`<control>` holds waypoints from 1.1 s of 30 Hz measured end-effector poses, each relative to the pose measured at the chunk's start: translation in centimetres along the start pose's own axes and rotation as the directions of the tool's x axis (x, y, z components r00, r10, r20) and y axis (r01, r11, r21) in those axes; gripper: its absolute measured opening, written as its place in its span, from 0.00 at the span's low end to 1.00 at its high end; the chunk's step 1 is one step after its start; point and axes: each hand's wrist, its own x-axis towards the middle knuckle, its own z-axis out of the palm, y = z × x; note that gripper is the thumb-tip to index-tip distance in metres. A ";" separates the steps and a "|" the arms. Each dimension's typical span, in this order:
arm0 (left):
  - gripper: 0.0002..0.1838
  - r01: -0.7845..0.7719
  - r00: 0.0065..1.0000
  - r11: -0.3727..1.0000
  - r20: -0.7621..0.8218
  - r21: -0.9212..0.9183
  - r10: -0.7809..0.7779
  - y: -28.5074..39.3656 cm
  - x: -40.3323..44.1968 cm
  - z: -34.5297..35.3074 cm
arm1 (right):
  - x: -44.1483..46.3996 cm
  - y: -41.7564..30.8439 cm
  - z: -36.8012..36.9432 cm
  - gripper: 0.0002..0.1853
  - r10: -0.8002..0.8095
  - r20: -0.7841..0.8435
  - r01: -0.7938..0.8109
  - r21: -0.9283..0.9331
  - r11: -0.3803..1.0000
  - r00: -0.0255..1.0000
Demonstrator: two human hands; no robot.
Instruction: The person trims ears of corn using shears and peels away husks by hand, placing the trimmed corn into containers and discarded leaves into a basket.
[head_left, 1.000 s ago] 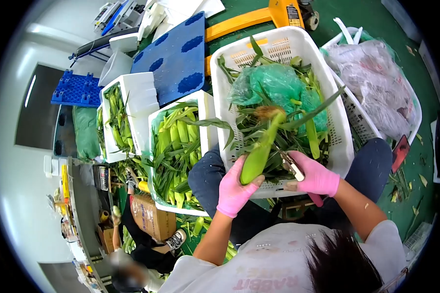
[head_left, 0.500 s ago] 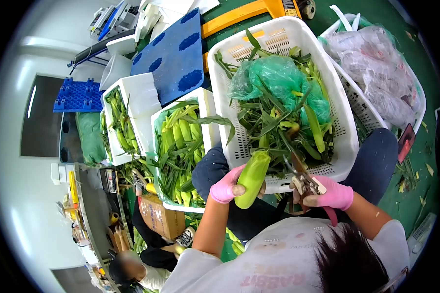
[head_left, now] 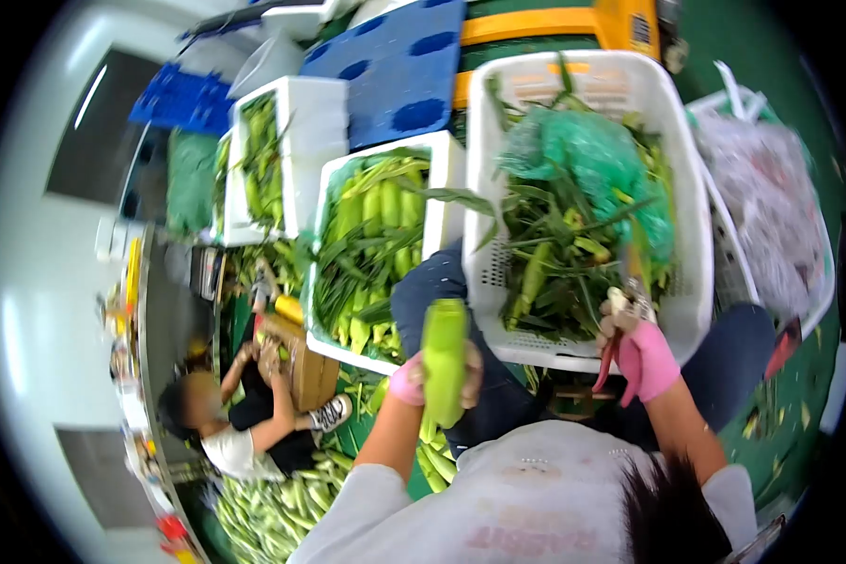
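Note:
My left hand [head_left: 408, 380], in a pink glove with bare fingers, is wrapped round a green ear of corn [head_left: 444, 352]. The ear stands nearly upright above my left thigh, left of the white crate. A pair of pruning shears with red handles [head_left: 607, 365] is in my right hand [head_left: 646, 355], also pink-gloved. Its metal blades point into the crate's near right corner; motion blurs them, so how far apart they are cannot be seen. Inside the perforated white crate [head_left: 703, 254] lie cut green leaves [head_left: 559, 226] and a green plastic bag [head_left: 583, 150].
Left of the crate stands a foam box [head_left: 446, 160] full of corn, with another foam box [head_left: 315, 141] behind. A basket of clear plastic bags [head_left: 761, 188] is at right. Another person [head_left: 244, 442] sits at left by a carton [head_left: 315, 367] and piled corn [head_left: 273, 512].
My view has shifted. My left hand has carried the ear left, away from the shears, and turned it more upright. The other person has straightened, hands now by the carton.

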 end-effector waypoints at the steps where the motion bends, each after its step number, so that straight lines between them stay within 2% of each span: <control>1: 0.48 -0.097 0.983 0.994 -0.148 0.055 0.105 0.1 -3.3 -0.9 | -0.2 0.8 -0.2 0.16 -0.020 -0.005 0.020 0.059 0.998 1.000; 2: 0.48 -0.183 0.932 0.976 -0.293 0.121 0.212 -0.1 -7.0 -1.8 | -0.4 1.9 0.0 0.18 -0.034 -0.010 0.035 0.121 0.992 0.999; 3: 0.47 -0.204 0.828 0.958 -0.488 0.200 0.278 -0.7 -10.6 -2.5 | -1.5 1.9 1.1 0.21 0.040 0.105 -0.045 0.050 0.998 0.994; 4: 0.45 -0.152 0.701 0.944 -0.641 0.292 0.312 -2.2 -14.9 -4.7 | -1.7 3.7 -1.6 0.24 0.143 0.093 -0.143 -0.006 0.990 0.985; 5: 0.41 -0.058 0.556 0.946 -0.777 0.319 0.295 -4.4 -19.5 -7.5 | -2.7 4.3 -1.4 0.27 0.183 0.184 -0.169 -0.088 0.982 0.966; 6: 0.35 0.128 0.278 0.946 -0.927 0.298 0.254 -6.9 -23.2 -9.0 | -3.8 4.7 -0.8 0.29 0.267 0.189 -0.245 -0.131 0.961 0.945; 7: 0.34 0.331 0.187 0.876 -0.935 0.350 0.302 -10.9 -28.4 -13.5 | -4.7 5.4 -0.1 0.31 0.314 0.177 -0.302 -0.093 0.949 0.933; 8: 0.40 0.542 -0.016 0.805 -0.954 0.243 0.299 -14.1 -31.3 -15.1 | -5.1 5.9 0.3 0.31 0.344 0.179 -0.332 -0.094 0.939 0.922; 9: 0.46 0.687 -0.082 0.712 -0.958 0.144 0.273 -16.4 -33.9 -16.1 | -5.3 6.0 0.3 0.31 0.360 0.182 -0.349 -0.090 0.933 0.915; 10: 0.47 0.794 -0.126 0.607 -0.965 0.042 0.231 -16.6 -34.4 -15.2 | -5.2 6.3 0.6 0.31 0.368 0.177 -0.357 -0.090 0.930 0.913; 11: 0.43 0.846 -0.153 0.533 -0.956 0.005 0.252 -17.3 -35.4 -16.0 | -5.3 6.3 0.5 0.31 0.375 0.176 -0.365 -0.090 0.927 0.910; 12: 0.39 0.891 -0.171 0.454 -0.946 -0.029 0.274 -17.4 -35.8 -17.5 | -5.1 6.5 0.7 0.31 0.377 0.170 -0.366 -0.092 0.926 0.911; 14: 0.29 0.846 -0.197 0.514 -0.813 0.142 0.549 -13.9 -34.4 -22.9 | -5.1 6.4 0.8 0.31 0.379 0.157 -0.367 -0.101 0.925 0.912; 15: 0.21 0.852 -0.130 0.422 -0.655 0.310 0.745 -8.0 -29.1 -21.1 | -5.1 6.4 0.9 0.31 0.380 0.149 -0.368 -0.103 0.924 0.913; 16: 0.15 0.771 -0.054 0.318 -0.442 0.552 0.895 -2.6 -24.3 -20.4 | -5.1 6.4 0.9 0.31 0.382 0.137 -0.370 -0.104 0.923 0.914; 17: 0.11 0.555 -0.012 0.264 -0.309 0.789 0.951 2.7 -19.0 -19.2 | -5.1 6.3 0.8 0.31 0.385 0.129 -0.374 -0.105 0.922 0.914; 18: 0.09 0.468 0.029 0.188 -0.228 0.864 0.973 7.0 -14.6 -19.6 | -5.1 6.2 0.8 0.31 0.386 0.119 -0.375 -0.103 0.921 0.915; 19: 0.10 0.324 0.092 0.179 -0.220 0.929 0.971 10.8 -9.8 -19.7 | -5.1 6.0 0.7 0.32 0.384 0.105 -0.375 -0.097 0.922 0.917; 20: 0.10 0.124 0.130 0.248 -0.263 0.961 0.956 13.7 -4.7 -19.3 | -4.9 5.9 0.6 0.32 0.381 0.095 -0.373 -0.095 0.923 0.920; 21: 0.11 0.163 0.204 0.270 -0.301 0.949 0.932 16.2 -0.4 -20.6 | -4.8 5.7 0.6 0.32 0.377 0.086 -0.369 -0.092 0.925 0.922; 23: 0.13 0.246 0.344 0.139 -0.220 0.959 0.913 19.6 7.7 -25.0 | -4.6 5.5 0.2 0.32 0.371 0.062 -0.366 -0.079 0.927 0.927; 24: 0.15 0.350 0.447 0.137 -0.294 0.927 0.845 20.8 11.3 -27.9 | -4.6 5.5 0.1 0.32 0.373 0.053 -0.369 -0.067 0.927 0.926; 25: 0.17 0.537 0.425 0.012 -0.282 0.844 0.860 21.5 14.7 -31.5 | -4.7 5.5 0.1 0.32 0.371 0.044 -0.369 -0.059 0.928 0.927; 26: 0.19 0.696 0.405 -0.107 -0.265 0.710 0.875 21.9 17.6 -32.0 | -4.7 5.5 0.0 0.32 0.372 0.033 -0.370 -0.051 0.928 0.928; 28: 0.21 0.884 0.320 -0.117 -0.404 0.452 0.857 22.8 21.0 -31.0 | -4.4 5.3 -0.1 0.32 0.367 0.012 -0.366 -0.037 0.930 0.930; 29: 0.22 0.905 0.308 -0.143 -0.385 0.401 0.870 22.8 22.2 -30.5 | -4.2 5.2 -0.1 0.32 0.362 0.003 -0.362 -0.027 0.932 0.932; 30: 0.25 0.928 0.291 -0.131 -0.459 0.349 0.839 23.2 22.8 -28.6 | -4.3 5.1 -0.2 0.32 0.358 -0.006 -0.358 -0.019 0.933 0.934; 32: 0.28 0.908 0.301 -0.079 -0.509 0.411 0.806 23.8 22.7 -30.0 | -4.2 5.1 -0.3 0.32 0.350 -0.017 -0.350 0.008 0.937 0.937; 33: 0.29 0.866 0.345 -0.026 -0.560 0.499 0.753 24.1 22.3 -30.8 | -4.1 5.1 -0.3 0.32 0.344 -0.023 -0.343 0.011 0.939 0.939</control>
